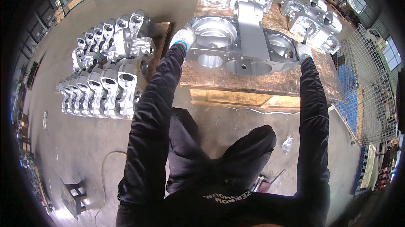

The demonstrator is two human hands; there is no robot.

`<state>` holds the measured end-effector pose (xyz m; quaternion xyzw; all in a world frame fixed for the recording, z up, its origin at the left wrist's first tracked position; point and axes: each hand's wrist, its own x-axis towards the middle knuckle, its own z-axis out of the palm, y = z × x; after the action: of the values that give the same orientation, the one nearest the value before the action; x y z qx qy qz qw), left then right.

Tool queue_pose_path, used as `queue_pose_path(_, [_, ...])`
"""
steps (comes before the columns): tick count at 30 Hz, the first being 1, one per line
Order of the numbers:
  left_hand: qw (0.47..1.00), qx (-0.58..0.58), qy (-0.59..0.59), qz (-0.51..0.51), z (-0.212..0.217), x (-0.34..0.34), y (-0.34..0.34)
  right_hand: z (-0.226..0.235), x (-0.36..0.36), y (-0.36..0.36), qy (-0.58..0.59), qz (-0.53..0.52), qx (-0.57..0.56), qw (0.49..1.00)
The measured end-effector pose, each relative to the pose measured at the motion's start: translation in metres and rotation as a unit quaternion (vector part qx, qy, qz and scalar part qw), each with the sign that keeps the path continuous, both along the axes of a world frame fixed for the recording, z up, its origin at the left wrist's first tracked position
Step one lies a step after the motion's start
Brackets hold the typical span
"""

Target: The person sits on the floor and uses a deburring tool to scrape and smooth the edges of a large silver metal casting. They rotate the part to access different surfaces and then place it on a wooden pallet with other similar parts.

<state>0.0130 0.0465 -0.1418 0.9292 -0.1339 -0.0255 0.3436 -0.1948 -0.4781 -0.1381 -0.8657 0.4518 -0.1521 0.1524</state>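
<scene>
Gloved fingers of the left hand (183,38) and right hand (303,51) clamp opposite ends of a large machined aluminium housing (238,45), apparently mid-handling, resting on a plywood-topped pallet (253,84), finished castings (107,75) ranked on the floor alongside.

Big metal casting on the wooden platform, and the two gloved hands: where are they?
big metal casting (236,47), head view, central raised rib
left hand (183,38), head view, glove back
right hand (303,51), head view, glove back
</scene>
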Motion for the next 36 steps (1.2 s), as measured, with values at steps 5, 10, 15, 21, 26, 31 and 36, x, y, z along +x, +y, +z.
queue_pose_path(5, [0.997, 0.079, 0.004, -0.023, -0.01, 0.014, 0.036, -0.024, 0.032, 0.039, 0.134, 0.144, -0.025, 0.98])
queue_pose_path(10, [0.998, 0.006, 0.056, -0.015, 0.002, -0.05, 0.022, 0.004, 0.004, -0.015, 0.092, 0.114, -0.081, 0.986])
queue_pose_path(15, [0.994, 0.076, -0.059, -0.047, -0.008, 0.012, 0.055, 0.009, -0.029, 0.086, 0.203, 0.221, -0.165, 0.94])
queue_pose_path(21, [0.98, 0.133, -0.128, -0.077, -0.016, 0.035, 0.063, 0.012, -0.097, 0.137, -0.078, 0.029, 0.098, 0.992])
queue_pose_path(26, [0.735, 0.137, -0.654, -0.115, 0.047, -0.046, 0.029, 0.016, -0.138, 0.133, -0.265, 0.021, 0.137, 0.954])
queue_pose_path(31, [0.947, 0.134, -0.251, -0.146, 0.037, -0.121, 0.014, 0.096, -0.195, 0.21, -0.082, 0.159, 0.108, 0.978])
queue_pose_path(36, [0.946, 0.152, -0.233, -0.164, 0.044, -0.125, 0.003, 0.14, -0.207, 0.244, 0.141, 0.165, 0.105, 0.971])
